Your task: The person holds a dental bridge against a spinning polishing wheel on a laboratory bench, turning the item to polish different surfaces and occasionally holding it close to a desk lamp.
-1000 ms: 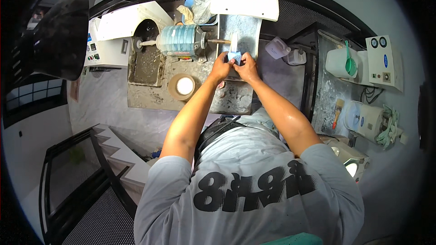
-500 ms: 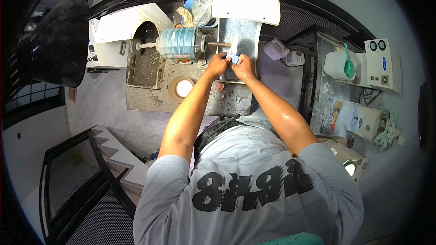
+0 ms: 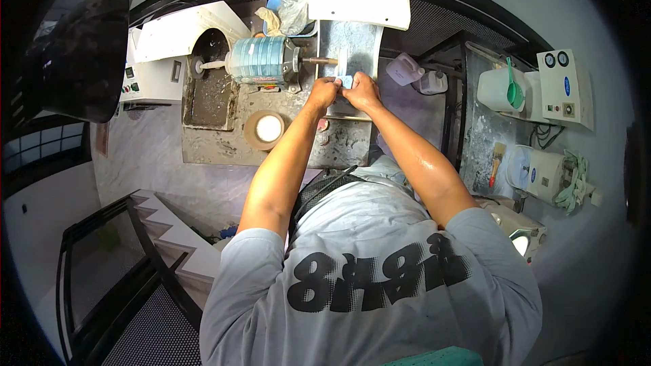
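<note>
Sm. blue block (image 3: pixel 346 82) gripped btwn L hand (image 3: pixel 323 93) & R hand (image 3: pixel 361 91), close together, just below white wheel (image 3: pixel 342 59) on shaft (image 3: pixel 320 60); contact unclear. Less of block shows vs 1 s ago. Motor (image 3: pixel 261 59) to L, bowl (image 3: pixel 251 140) on near side.

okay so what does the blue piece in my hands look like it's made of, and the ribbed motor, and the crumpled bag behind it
Blue piece: matte and opaque, perhaps plaster or resin; too small to tell.
Ribbed motor: probably painted metal, judging by the blue, slightly shiny ribs.
Crumpled bag: thin plastic film, most likely; it's see-through with glossy creases.
</note>
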`<control>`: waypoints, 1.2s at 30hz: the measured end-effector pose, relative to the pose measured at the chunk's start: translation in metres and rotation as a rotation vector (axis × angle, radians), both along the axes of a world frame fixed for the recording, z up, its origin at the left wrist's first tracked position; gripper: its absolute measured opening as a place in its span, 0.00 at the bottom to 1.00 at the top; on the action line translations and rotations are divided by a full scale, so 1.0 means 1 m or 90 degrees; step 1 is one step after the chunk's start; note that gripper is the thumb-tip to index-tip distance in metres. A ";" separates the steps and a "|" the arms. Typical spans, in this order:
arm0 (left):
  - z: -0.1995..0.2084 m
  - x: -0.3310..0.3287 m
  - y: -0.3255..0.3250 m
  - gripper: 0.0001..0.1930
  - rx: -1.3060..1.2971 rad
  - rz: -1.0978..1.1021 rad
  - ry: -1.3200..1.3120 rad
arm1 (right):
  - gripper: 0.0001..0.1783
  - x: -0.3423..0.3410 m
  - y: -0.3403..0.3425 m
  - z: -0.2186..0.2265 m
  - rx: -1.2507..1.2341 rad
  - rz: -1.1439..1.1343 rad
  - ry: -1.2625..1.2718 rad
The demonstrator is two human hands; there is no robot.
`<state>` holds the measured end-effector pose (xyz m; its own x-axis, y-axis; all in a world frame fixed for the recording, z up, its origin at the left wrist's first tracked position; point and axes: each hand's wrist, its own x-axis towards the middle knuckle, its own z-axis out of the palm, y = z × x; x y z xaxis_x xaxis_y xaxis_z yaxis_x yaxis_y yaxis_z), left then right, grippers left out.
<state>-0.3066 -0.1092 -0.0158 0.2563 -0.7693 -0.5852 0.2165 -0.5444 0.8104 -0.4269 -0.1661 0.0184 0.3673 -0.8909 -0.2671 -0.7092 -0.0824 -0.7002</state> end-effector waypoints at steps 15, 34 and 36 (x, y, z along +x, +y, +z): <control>0.008 0.001 -0.005 0.13 0.011 -0.033 -0.089 | 0.17 -0.001 -0.006 -0.020 -0.004 -0.008 0.032; -0.030 0.027 -0.003 0.15 -0.028 -0.028 -0.118 | 0.14 0.016 -0.004 -0.002 0.173 0.022 0.007; -0.023 0.025 -0.006 0.15 -0.014 -0.071 -0.171 | 0.14 0.013 -0.004 -0.019 0.189 0.021 -0.007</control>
